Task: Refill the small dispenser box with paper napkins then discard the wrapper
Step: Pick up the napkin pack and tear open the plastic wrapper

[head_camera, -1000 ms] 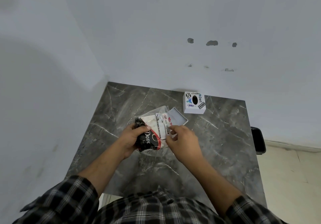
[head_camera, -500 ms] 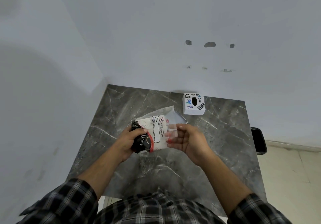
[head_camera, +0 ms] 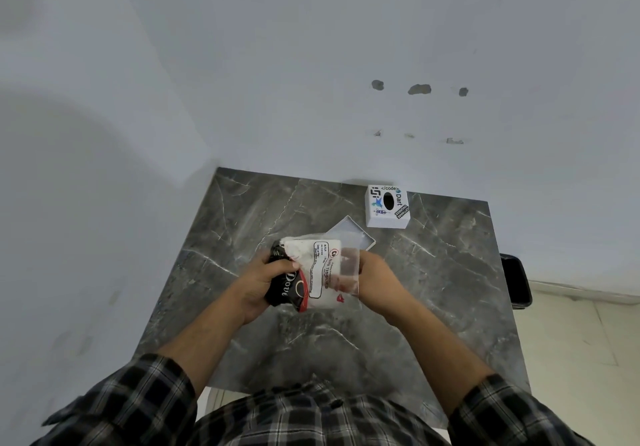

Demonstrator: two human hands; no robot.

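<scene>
The napkin pack (head_camera: 317, 274), still in its clear wrapper (head_camera: 348, 267), is held above the grey worktop (head_camera: 433, 307) at the centre of the frame. The left hand (head_camera: 263, 281) is closed round its dark printed end; the right hand (head_camera: 375, 277) pinches the loose open end of the wrapper. The step in hand looks like opening the pack. Next the napkins must be drawn out and carried to the dispenser box (head_camera: 387, 206), which stands well apart toward the upper right, its flat lid (head_camera: 353, 236) lying just behind the pack.
</scene>
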